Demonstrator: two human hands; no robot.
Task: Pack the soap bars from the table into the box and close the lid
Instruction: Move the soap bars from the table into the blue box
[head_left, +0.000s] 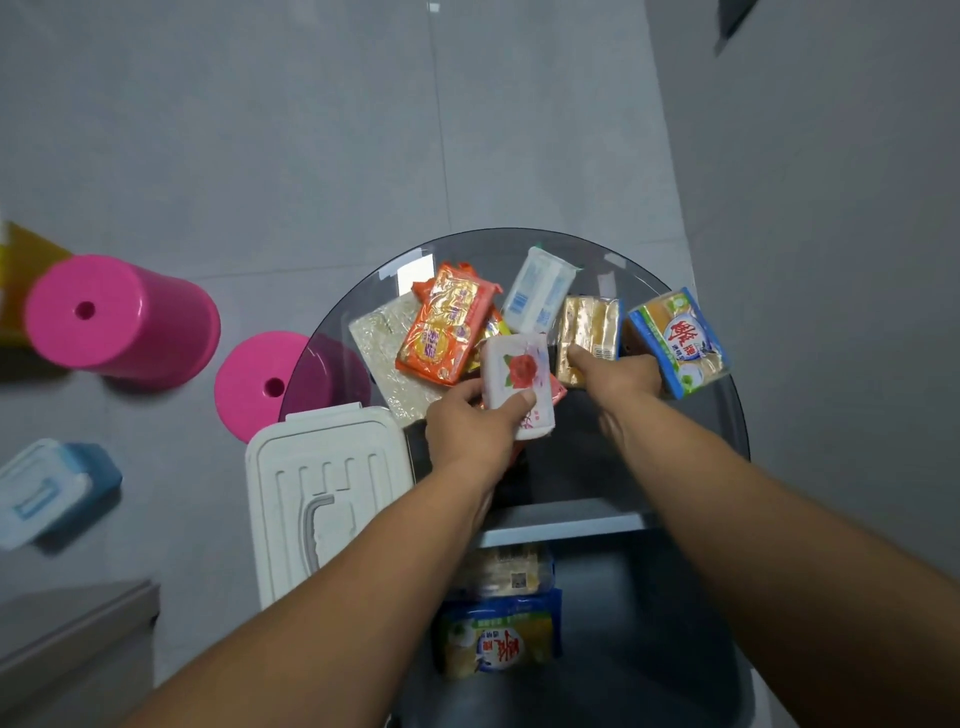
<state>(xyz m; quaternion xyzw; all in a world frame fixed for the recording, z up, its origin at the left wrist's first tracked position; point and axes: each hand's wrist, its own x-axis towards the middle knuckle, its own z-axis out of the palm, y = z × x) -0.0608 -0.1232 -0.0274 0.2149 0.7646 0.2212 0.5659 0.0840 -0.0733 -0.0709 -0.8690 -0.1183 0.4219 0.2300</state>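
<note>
Several wrapped soap bars lie on a round glass table (691, 317). My left hand (470, 428) grips a white soap bar with a red rose (517, 379), lifted just above the pile. My right hand (621, 376) rests its fingers on a tan soap bar (589, 322). An orange soap bar (447, 330), a white-and-blue bar (537, 296) and a blue-green bar (678, 340) lie around them. The grey box (649, 623) stands open below, holding a pale bar (506, 571) and a blue-yellow bar (498, 636). Its white lid (322, 493) lies at the left.
Two pink stools (122, 322) (265, 382) stand on the grey tiled floor at the left. A small blue box with a pale lid (47, 491) sits on the floor further left. A grey cabinet corner (72, 639) is at the lower left.
</note>
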